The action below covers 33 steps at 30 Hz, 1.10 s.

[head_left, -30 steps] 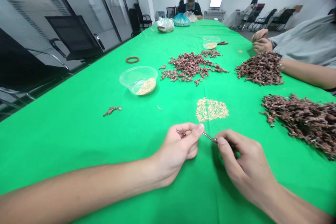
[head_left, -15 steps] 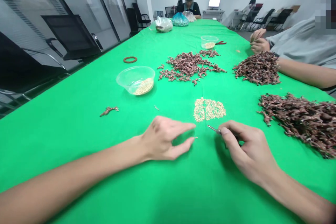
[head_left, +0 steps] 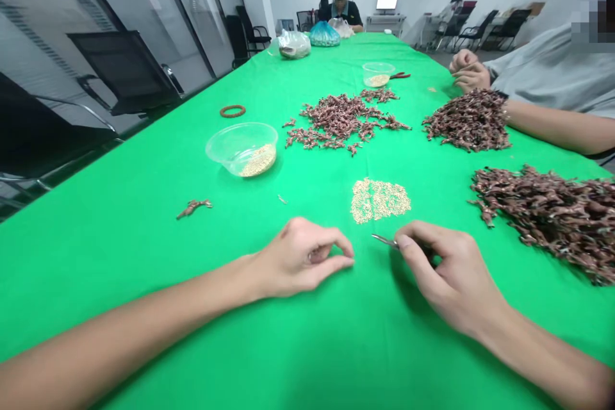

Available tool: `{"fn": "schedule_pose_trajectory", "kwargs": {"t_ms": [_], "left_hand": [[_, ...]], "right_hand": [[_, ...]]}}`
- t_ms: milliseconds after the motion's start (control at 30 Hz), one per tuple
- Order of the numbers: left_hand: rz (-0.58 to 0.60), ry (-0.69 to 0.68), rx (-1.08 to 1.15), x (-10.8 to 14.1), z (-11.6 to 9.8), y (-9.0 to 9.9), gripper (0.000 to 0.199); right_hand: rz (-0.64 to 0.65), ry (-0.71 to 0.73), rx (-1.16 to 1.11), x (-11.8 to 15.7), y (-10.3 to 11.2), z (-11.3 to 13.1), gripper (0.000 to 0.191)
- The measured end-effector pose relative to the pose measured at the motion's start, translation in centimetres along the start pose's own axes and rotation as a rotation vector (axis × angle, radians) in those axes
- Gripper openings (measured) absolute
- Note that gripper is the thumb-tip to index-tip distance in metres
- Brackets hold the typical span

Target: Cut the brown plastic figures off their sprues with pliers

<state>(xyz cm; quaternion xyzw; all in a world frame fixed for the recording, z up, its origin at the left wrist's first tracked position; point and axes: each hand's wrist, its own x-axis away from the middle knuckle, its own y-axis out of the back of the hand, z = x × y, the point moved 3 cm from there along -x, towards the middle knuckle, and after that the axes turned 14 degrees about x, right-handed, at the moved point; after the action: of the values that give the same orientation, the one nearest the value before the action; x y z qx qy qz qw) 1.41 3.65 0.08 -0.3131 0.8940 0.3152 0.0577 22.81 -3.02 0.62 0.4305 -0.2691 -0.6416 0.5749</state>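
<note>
On the green-covered desk (head_left: 120, 224): two clear bowls (head_left: 225, 144), three brown piles (head_left: 336, 116), one patch of gold bits (head_left: 382, 200)
Both bowls have gold bits in them too, lol. Right hand (head_left: 442, 269) has its fingers pinching one metal tool (head_left: 384, 241), tip near the patch. Left hand (head_left: 298, 259): thumb and index tips about meet, can't tell if they're pinching anything. Three plastic bags (head_left: 325, 34) down the far end.

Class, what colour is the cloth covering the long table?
Green cloth, best seen in the head view.
</note>
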Motion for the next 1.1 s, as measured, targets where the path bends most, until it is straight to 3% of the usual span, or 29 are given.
{"fn": "schedule_pose_trajectory", "kwargs": {"t_ms": [100,167,233,400,500,1100], "left_hand": [[-0.128,0.209,0.242,-0.4,0.3,0.3,0.012],[-0.208,0.268,0.328,-0.4,0.1,0.1,0.012],[-0.252,0.187,0.325,-0.3,-0.4,-0.2,0.011],[-0.295,-0.229,0.154,0.4,-1.7,-0.4,0.008],[-0.297,-0.356,0.042,0.6,-1.9,-0.4,0.012],[-0.274,-0.405,-0.062,0.6,-2.3,-0.6,0.012]], "right_hand": [[0.001,-0.008,-0.016,0.0,-0.1,0.0,0.024],[0.000,0.003,-0.031,0.2,-0.2,0.3,0.023],[0.004,0.032,-0.049,0.6,-0.3,0.6,0.022],[0.037,0.117,-0.083,1.3,-0.7,1.7,0.022],[0.049,0.116,-0.082,1.3,-0.7,1.9,0.022],[0.053,0.151,-0.056,1.3,-0.5,1.9,0.023]]}}
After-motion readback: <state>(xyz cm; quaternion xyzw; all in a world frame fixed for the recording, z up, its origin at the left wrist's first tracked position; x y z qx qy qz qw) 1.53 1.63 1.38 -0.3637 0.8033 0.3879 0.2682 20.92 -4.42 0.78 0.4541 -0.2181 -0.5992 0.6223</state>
